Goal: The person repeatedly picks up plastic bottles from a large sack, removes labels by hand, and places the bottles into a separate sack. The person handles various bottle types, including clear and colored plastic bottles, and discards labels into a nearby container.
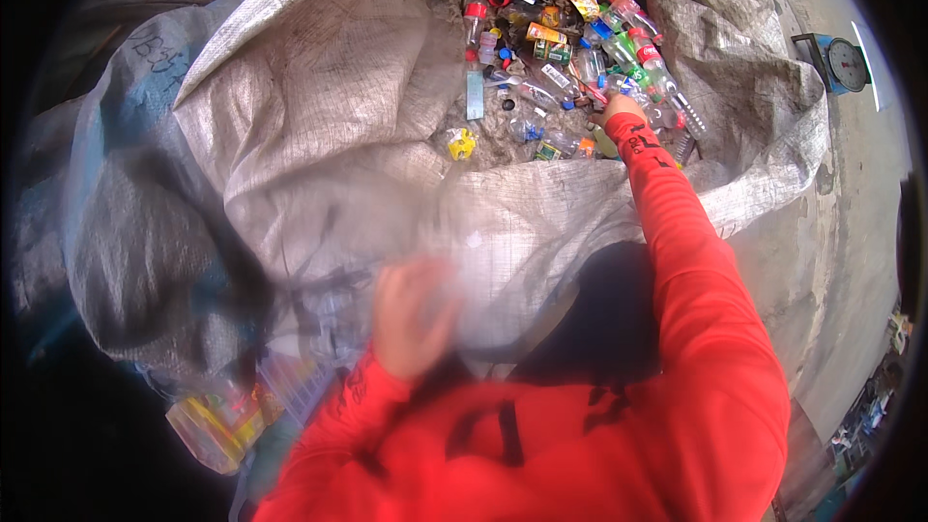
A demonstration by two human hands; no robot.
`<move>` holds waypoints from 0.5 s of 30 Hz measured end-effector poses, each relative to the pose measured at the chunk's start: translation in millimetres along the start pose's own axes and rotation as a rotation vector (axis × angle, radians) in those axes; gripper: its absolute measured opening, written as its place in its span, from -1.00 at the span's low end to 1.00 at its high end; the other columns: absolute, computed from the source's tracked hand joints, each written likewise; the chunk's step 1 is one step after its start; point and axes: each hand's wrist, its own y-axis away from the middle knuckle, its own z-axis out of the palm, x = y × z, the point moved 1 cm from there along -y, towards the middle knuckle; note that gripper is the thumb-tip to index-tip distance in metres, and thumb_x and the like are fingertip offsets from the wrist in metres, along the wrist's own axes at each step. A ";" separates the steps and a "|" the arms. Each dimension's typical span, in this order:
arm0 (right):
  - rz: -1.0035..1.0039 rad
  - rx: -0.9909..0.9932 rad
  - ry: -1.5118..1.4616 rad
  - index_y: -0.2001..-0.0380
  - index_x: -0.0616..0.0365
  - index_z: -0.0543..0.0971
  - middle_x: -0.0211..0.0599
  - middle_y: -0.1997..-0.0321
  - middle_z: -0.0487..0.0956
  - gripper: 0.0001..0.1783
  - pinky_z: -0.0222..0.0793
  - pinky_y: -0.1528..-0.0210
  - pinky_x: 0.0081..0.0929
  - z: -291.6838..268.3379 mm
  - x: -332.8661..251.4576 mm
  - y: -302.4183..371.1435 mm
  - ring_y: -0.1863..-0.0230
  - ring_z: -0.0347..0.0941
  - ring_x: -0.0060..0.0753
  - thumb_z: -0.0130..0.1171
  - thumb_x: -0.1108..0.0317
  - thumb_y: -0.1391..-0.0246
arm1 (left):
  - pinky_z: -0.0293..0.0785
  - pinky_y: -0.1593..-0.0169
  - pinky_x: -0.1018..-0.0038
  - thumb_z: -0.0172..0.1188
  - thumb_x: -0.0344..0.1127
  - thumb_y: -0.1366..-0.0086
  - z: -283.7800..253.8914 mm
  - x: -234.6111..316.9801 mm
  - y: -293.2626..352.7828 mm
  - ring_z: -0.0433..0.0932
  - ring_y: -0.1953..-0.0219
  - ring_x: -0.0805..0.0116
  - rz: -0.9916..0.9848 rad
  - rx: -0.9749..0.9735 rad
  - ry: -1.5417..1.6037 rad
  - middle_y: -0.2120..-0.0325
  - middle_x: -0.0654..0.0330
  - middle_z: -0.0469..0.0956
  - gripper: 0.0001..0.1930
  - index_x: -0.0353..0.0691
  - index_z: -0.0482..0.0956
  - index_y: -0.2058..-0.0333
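My right hand (623, 109) reaches into the large open whitish woven sack (522, 208). Its fingers are hidden among clear plastic bottles, so its grip does not show. Close beside it lie a clear bottle with a red label (650, 56), a green-tinted bottle (633, 68) and a small bottle with a white label (558, 77). My left hand (416, 314) is in front of the sack, near my body, smeared by motion. A pale, see-through blur lies next to its fingers; I cannot make out whether it is something held.
Mixed bottles, caps and orange-labelled containers (547, 34) fill the sack's far part. A grey-blue woven sack (145, 193) stands at the left, with yellow and clear plastic containers (217, 425) below it. A blue dial scale (839, 63) stands on the concrete floor (851, 232) at right.
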 end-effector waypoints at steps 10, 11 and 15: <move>0.229 -0.018 -0.097 -0.04 0.11 0.35 -0.09 0.04 0.51 -0.17 0.39 0.00 -0.28 94.9 -44.0 -112.7 0.01 0.46 -0.16 0.35 -0.09 0.28 | 0.33 0.10 0.35 0.25 -0.40 0.11 17.2 -50.0 -31.9 0.43 0.19 0.13 -0.229 -0.158 0.016 0.25 0.06 0.48 -0.67 -0.26 0.55 0.27; 0.248 -0.008 -0.093 0.03 0.15 0.43 -0.09 0.08 0.54 -0.18 0.40 0.04 -0.31 97.3 -41.6 -116.8 0.05 0.48 -0.15 0.37 -0.13 0.35 | 0.33 0.09 0.35 0.25 -0.39 0.11 17.2 -49.9 -32.8 0.43 0.19 0.12 -0.223 -0.159 0.025 0.24 0.06 0.48 -0.67 -0.26 0.55 0.27; 0.205 0.000 -0.192 0.22 0.22 0.56 -0.11 0.16 0.58 -0.26 0.42 0.11 -0.39 91.2 -27.5 -110.7 0.10 0.51 -0.15 0.37 -0.15 0.41 | 0.32 0.05 0.34 0.26 -0.39 0.10 14.3 -50.6 -35.0 0.43 0.15 0.12 -0.251 -0.152 0.046 0.22 0.05 0.48 -0.66 -0.25 0.55 0.25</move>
